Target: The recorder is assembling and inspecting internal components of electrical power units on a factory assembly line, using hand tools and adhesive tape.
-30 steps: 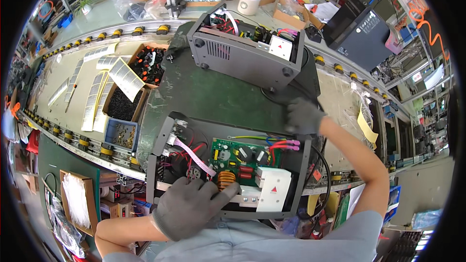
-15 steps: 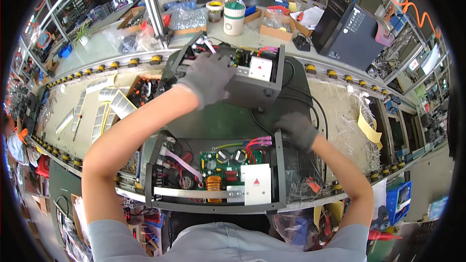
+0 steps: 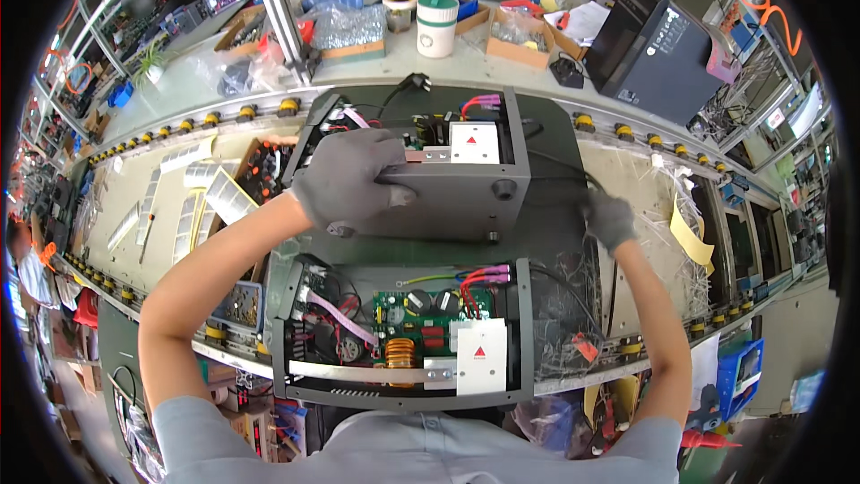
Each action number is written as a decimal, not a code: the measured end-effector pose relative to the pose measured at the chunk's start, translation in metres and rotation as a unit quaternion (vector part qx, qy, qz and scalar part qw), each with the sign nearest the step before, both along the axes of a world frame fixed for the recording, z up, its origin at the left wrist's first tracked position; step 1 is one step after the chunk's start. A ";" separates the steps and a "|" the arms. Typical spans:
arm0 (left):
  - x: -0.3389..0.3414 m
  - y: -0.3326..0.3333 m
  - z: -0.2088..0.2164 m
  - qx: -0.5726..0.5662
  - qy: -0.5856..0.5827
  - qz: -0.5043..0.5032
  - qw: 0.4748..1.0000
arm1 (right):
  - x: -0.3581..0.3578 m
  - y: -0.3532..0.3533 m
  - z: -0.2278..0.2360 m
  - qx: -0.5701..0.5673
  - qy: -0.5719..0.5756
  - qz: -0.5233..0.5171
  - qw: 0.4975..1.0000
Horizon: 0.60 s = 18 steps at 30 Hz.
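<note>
Two open dark metal chassis with electronics stand on a dark board, one behind the other. My gloved left hand grips the near wall of the far chassis, fingers over its top edge and thumb on the outer face. Off to the right, my gloved right hand has its fingers closed at a black cable beside that chassis; blur softens the fingertips. The near chassis shows a green circuit board, a copper coil and a white plate.
A black plug lies behind the far chassis. Sheets of labels and a tray of small black parts are at left. Yellow paper strip curls at right. Beyond the roller rail stand a lidded cup and a black computer case.
The far chassis has come nearer and sits more level, with my left hand moved left along its near wall. My right hand has moved right, and a plug now shows behind the chassis.
</note>
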<state>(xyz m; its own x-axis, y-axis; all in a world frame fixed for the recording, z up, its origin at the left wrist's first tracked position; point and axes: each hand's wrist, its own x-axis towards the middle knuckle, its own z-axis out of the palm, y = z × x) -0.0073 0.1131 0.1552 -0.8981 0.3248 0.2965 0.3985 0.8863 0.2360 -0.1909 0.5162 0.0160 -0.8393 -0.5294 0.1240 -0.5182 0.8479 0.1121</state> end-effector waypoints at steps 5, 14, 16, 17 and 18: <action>0.004 0.023 -0.024 -0.029 0.043 -0.010 0.999 | -0.076 0.052 0.009 0.072 0.112 -0.144 0.980; 0.011 0.012 -0.024 -0.047 -0.015 -0.004 0.999 | -0.040 0.008 0.074 -0.165 -0.012 -0.119 0.979; -0.029 0.020 -0.025 -0.106 0.017 -0.053 0.993 | -0.066 0.040 0.068 -0.313 0.119 0.091 0.938; -0.038 0.014 -0.027 -0.115 0.030 -0.051 0.992 | -0.045 -0.002 0.088 -0.389 0.088 0.060 0.915; -0.048 0.005 -0.036 -0.121 0.087 -0.058 0.987 | -0.012 -0.044 0.110 -0.424 0.070 0.082 0.899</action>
<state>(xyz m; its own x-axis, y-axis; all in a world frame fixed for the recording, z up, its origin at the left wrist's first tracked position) -0.0558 0.1177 0.1191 -0.7933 0.5022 0.3440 0.5163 0.8545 -0.0570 -0.2033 0.4719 0.1259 -0.7032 -0.3093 0.6402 -0.6750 0.5734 -0.4644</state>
